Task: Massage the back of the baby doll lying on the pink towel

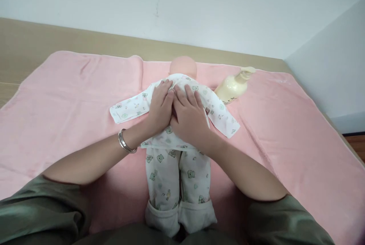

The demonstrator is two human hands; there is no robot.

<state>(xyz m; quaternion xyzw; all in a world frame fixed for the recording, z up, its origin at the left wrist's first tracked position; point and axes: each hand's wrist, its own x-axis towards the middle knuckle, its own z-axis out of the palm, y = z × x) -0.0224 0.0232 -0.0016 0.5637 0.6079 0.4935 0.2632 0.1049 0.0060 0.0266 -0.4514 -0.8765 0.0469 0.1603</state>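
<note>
A baby doll lies on a pink blanket, dressed in a white printed top and matching trousers with turned-up cuffs. Its bald head points away from me, and no face shows. Both sleeves stretch out to the sides. My left hand rests flat on the upper back of the top, fingers extended. Beside it, my right hand lies flat on the same part, its fingers slightly spread. The thumbs meet or nearly meet in the middle. A silver bangle circles my left wrist.
The pink blanket covers most of the wooden table. A pale yellow pump bottle leans or lies right of the doll's head, partly behind a sleeve. A white wall rises behind the table.
</note>
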